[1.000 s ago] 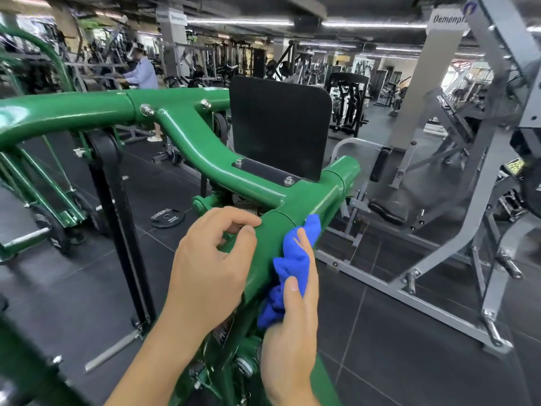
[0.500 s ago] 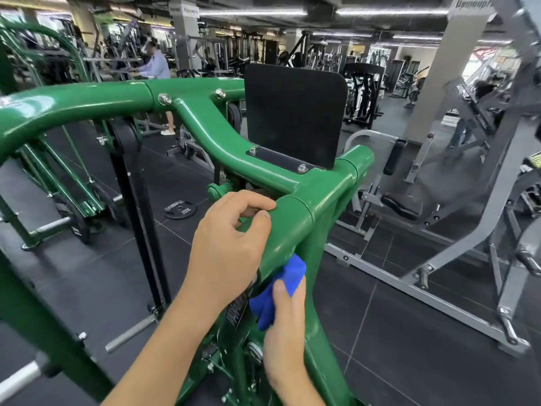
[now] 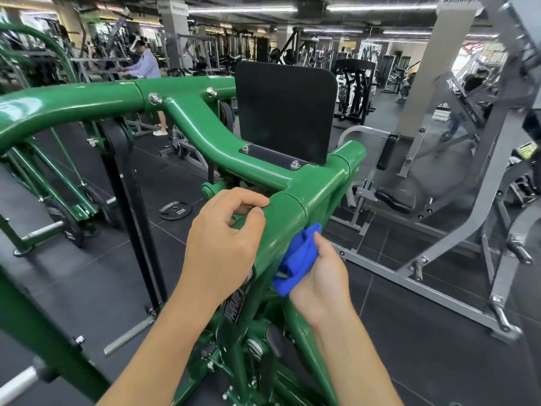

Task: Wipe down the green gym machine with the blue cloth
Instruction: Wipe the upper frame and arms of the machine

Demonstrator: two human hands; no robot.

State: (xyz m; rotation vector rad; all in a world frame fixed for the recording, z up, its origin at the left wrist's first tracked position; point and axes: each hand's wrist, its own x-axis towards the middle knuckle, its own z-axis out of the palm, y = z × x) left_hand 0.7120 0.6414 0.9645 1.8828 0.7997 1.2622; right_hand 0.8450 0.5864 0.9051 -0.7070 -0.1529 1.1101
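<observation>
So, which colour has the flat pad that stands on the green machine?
The pad is plain black, without any pattern. The head view shows it best.

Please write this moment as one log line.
step: wiping | right hand: holds blue cloth against green machine | left hand: grips same tube | black pad: untouched

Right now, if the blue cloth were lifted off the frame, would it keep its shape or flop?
Probably floppy: the blue cloth is bunched into soft folds in the right hand. Likely light, since the fingers alone hold it against the green machine. It should slide easily over that glossy paint.
</observation>
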